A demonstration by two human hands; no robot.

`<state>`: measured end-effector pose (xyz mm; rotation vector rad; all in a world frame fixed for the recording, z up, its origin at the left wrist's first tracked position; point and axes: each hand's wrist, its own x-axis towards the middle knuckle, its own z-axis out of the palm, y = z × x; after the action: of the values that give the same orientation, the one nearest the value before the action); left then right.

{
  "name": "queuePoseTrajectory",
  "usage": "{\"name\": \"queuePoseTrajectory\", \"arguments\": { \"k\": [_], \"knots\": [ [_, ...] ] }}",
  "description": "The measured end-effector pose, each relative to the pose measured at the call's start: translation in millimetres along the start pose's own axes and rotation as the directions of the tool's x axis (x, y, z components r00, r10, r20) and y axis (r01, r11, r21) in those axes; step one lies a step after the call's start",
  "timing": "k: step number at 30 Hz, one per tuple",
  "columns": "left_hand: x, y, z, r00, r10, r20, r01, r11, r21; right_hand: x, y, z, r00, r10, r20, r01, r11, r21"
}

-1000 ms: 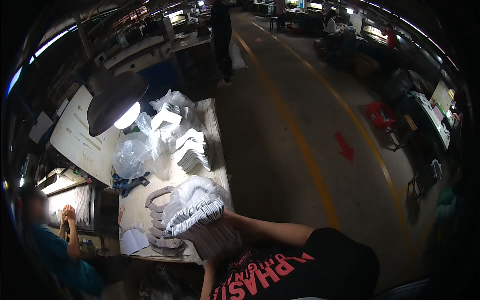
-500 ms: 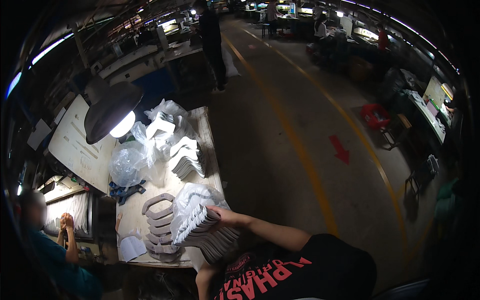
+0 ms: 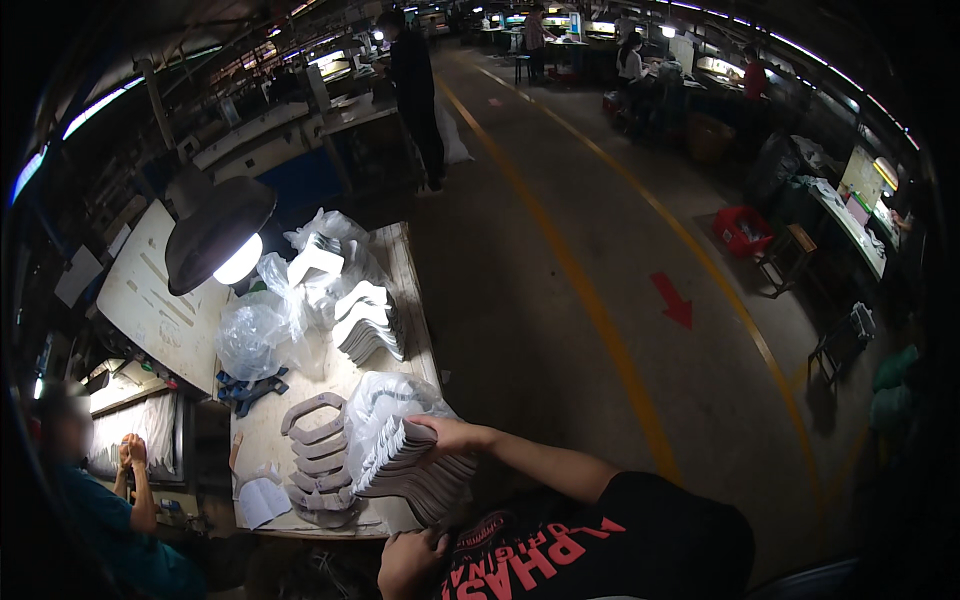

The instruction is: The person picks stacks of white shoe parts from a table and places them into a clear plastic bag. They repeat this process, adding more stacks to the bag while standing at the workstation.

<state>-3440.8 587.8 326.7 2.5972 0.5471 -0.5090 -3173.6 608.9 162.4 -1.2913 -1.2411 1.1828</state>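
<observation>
My right hand (image 3: 455, 437) is closed on the upper end of a thick stack of curved grey fabric-like pieces (image 3: 425, 475) with pale edges. The stack leans at the near right corner of the white table (image 3: 395, 240). Close to my body, below the stack's near end, is my left hand (image 3: 408, 562); its fingers are bent and partly hidden, so any contact with the stack is unclear. Against the far side of the stack rests a clear plastic bag (image 3: 385, 395). Left of it, several curved grey pieces (image 3: 320, 466) lie in a column.
A lit lamp (image 3: 225, 235) hangs over the table's far left. Beneath it sit plastic bags (image 3: 250, 335), a second stack of curved pieces (image 3: 368, 328) and dark blue strips (image 3: 250, 390). A co-worker in teal (image 3: 110, 510) sits at left. An aisle with yellow lines (image 3: 600, 320) runs along the right.
My left hand has come out from behind the stack, nearer my body. My right hand keeps its grip on the stack. The view has shifted slightly.
</observation>
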Motion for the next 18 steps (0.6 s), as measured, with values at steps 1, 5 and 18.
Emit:
{"name": "queuePoseTrajectory", "arguments": {
  "k": [1, 5, 18],
  "knots": [
    [0.6, 2.9, -0.5, 1.000, 0.009, 0.006, -0.009, 0.999, -0.042, -0.2, 1.6, 1.2, 0.999, 0.013, -0.031, -0.014, 0.999, -0.036],
    [3.4, 3.2, 7.9, 0.999, -0.024, 0.029, 0.029, 0.988, -0.151, -4.8, 4.3, 7.1, 0.992, 0.045, -0.116, -0.067, 0.979, -0.193],
    [39.1, -114.0, 100.6, 0.956, -0.272, -0.112, 0.261, 0.960, -0.104, -31.2, -16.3, 24.6, 0.971, -0.100, -0.217, 0.023, 0.942, -0.334]
  ]
}}
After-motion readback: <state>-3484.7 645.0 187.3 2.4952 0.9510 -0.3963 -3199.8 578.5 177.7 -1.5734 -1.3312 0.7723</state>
